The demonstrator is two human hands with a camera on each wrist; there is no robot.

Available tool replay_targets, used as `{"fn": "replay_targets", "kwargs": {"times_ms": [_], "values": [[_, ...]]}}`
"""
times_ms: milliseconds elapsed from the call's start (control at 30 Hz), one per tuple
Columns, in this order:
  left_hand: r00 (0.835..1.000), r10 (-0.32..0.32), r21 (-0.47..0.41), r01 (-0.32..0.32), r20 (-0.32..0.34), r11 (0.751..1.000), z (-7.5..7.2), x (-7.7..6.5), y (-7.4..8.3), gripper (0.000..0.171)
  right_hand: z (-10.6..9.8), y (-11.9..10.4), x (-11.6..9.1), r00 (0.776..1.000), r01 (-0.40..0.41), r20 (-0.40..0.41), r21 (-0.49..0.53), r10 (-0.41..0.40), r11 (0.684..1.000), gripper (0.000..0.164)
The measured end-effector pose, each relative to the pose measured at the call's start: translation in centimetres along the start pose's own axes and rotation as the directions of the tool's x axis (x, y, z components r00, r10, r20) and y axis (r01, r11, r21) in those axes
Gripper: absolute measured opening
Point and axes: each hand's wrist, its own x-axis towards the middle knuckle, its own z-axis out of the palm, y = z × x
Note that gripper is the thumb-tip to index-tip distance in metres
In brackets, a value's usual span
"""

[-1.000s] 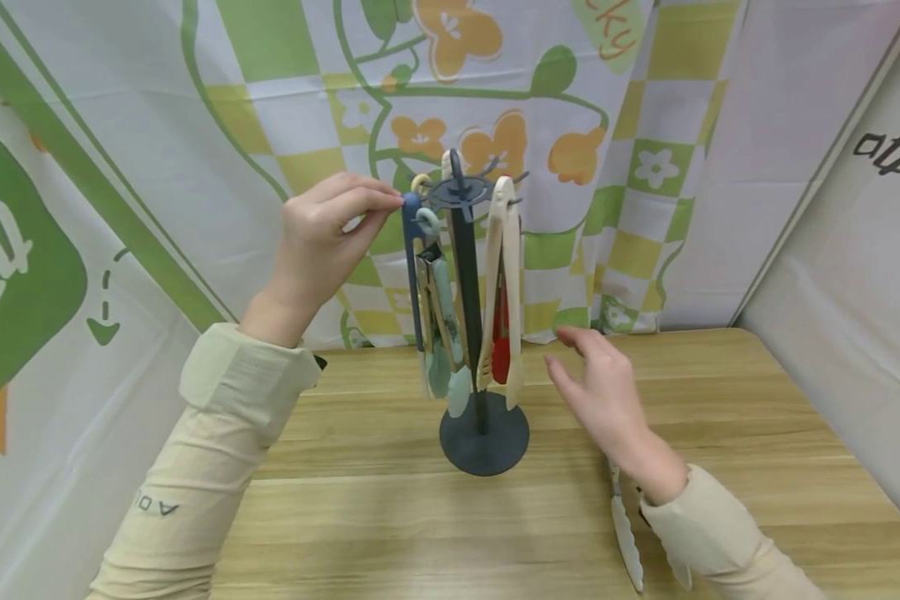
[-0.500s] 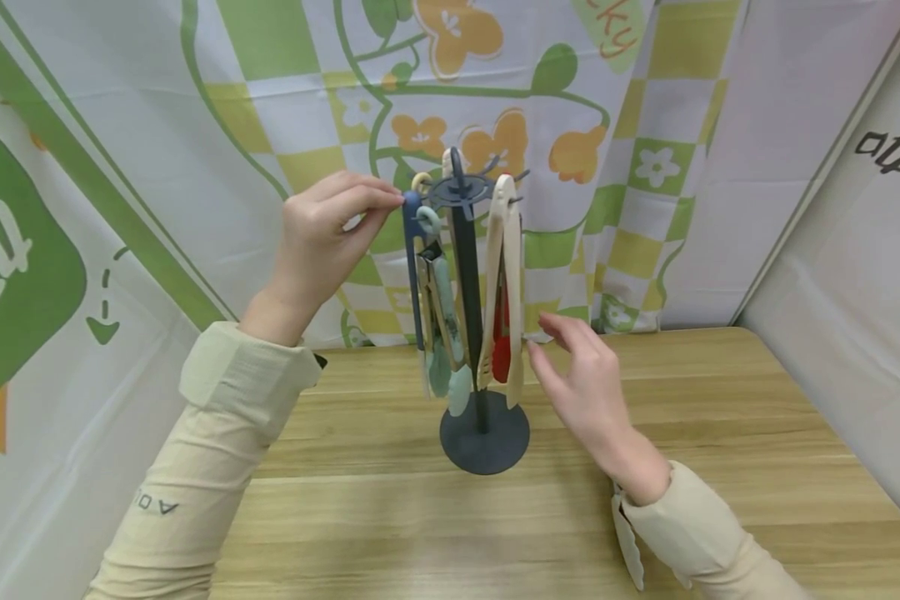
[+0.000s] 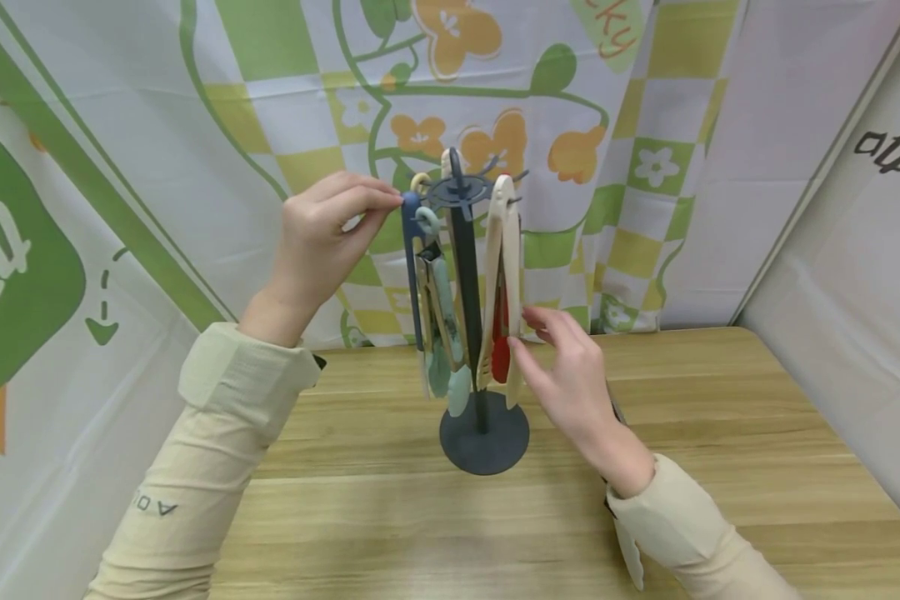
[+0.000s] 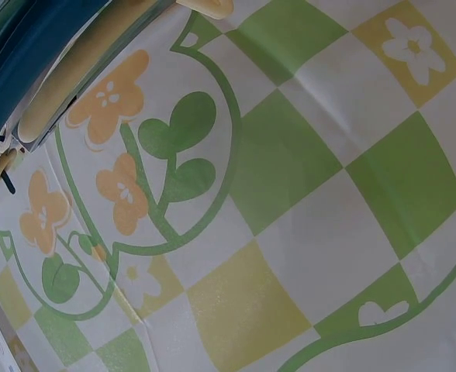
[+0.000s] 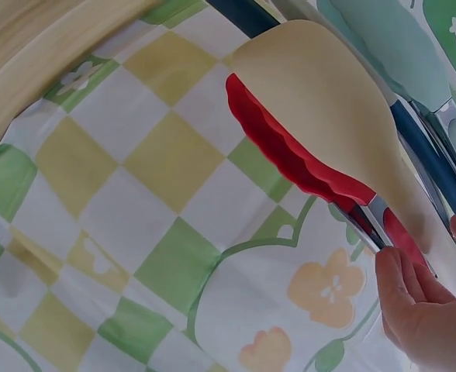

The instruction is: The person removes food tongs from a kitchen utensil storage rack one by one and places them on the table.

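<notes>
In the head view, the left hand (image 3: pixel 337 218) has stayed put, pinching the top of the blue tongs (image 3: pixel 412 250) hung on the dark rack (image 3: pixel 486 446). The right hand (image 3: pixel 566 375) has moved in from beside the rack to the cream tongs (image 3: pixel 513 275) hung on its right side, with thumb and fingers parted around the lower part of one arm. The red tongs (image 3: pixel 501 362) hang behind these. A white scalloped utensil (image 3: pixel 630 552) lies on the table (image 3: pixel 345 508), partly hidden by the right sleeve (image 3: pixel 675 512).

The left wrist view shows the blue tongs close up beside a yellow utensil (image 4: pixel 84 74); the pinch itself is out of sight.

In the right wrist view, fingers and thumb flank the cream and red tongs, seemingly preparing a grasp; whether they press on either cannot be told.
</notes>
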Motion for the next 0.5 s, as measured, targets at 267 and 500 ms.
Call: {"fn": "replay_targets", "kwargs": {"times_ms": [267,500], "values": [[1.000,-0.001,-0.008,0.001,-0.001,1.000,0.03,-0.04,-0.01,0.007,0.29,-0.22,0.43,0.999,-0.033,0.037,0.027,0.032,0.999,0.030],[1.000,0.002,-0.002,-0.002,-0.002,1.000,0.01,-0.06,0.00,0.008,0.36,-0.21,0.74,0.994,-0.086,0.070,0.044,0.083,0.995,0.027]]}}
